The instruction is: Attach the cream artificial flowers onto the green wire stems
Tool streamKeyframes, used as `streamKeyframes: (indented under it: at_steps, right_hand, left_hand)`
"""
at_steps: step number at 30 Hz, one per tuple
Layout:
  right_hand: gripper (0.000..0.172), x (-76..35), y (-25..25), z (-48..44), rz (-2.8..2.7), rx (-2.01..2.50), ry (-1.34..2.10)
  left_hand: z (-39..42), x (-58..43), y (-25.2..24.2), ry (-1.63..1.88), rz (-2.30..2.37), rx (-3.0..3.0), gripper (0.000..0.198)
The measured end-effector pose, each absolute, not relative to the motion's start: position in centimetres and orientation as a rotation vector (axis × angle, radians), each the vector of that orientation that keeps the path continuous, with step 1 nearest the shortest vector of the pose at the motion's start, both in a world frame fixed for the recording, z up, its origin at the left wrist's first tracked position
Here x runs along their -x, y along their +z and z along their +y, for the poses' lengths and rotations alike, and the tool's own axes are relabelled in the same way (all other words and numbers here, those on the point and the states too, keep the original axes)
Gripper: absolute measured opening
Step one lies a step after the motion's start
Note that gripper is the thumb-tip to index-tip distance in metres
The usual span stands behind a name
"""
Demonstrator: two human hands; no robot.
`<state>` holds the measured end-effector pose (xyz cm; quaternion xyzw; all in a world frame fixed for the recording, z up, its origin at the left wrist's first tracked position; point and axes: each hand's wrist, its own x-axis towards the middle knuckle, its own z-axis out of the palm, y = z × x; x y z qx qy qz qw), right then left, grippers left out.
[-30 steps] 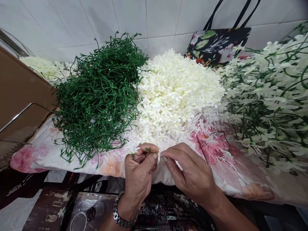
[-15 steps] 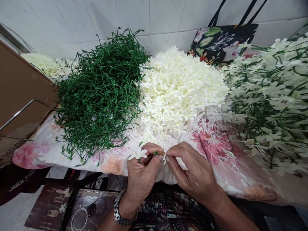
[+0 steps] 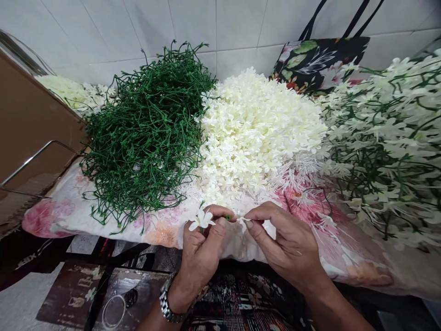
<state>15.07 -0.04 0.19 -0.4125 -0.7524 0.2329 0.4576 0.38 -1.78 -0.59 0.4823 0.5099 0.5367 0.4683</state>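
Observation:
My left hand [image 3: 201,250] is closed around a thin green plastic stem whose tip [image 3: 228,217] pokes out between thumb and forefinger. One white flower [image 3: 201,220] sits on that stem above my knuckles. My right hand [image 3: 287,243] pinches a small white flower piece [image 3: 244,221] just right of the stem tip, a little apart from it. Both hands hover at the front edge of a floral cloth [image 3: 69,209]. Behind them lie a pile of loose white flowers [image 3: 258,133] and a tangled heap of green stems [image 3: 148,128].
Finished stems with white flowers [image 3: 386,142] are heaped at the right. A dark floral bag [image 3: 320,62] leans on the tiled wall. A brown cardboard box [image 3: 31,124] with a metal bar stands at the left. A wristwatch [image 3: 168,308] is on my left wrist.
A white flower has come to sit on the stem in my left hand. My right hand has drawn slightly back from the stem tip with another white piece pinched.

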Motion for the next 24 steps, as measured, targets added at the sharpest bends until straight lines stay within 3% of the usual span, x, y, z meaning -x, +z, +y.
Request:
streamKeyframes:
  at_steps: [5, 11, 17, 24]
  right_hand:
    - [0.007, -15.5, 1.4, 0.2, -1.838, 0.996, 0.690]
    - [0.009, -15.7, 2.4, 0.1, -1.894, 0.968, 0.766]
    - [0.009, -15.6, 2.3, 0.3, -1.916, 0.989, 0.717]
    - [0.009, -15.5, 1.9, 0.1, -2.040, 0.991, 0.576]
  left_hand:
    - [-1.6, 0.0, 0.0, 1.351, 1.276, -1.421, 0.014]
    - [-1.8, 0.0, -0.2, 1.330, 1.151, -1.262, 0.008]
    - [-2.0, 0.0, -1.2, 1.276, 1.139, -1.150, 0.010]
    - [-1.8, -0.2, 0.2, 1.313, 1.267, -1.440, 0.013]
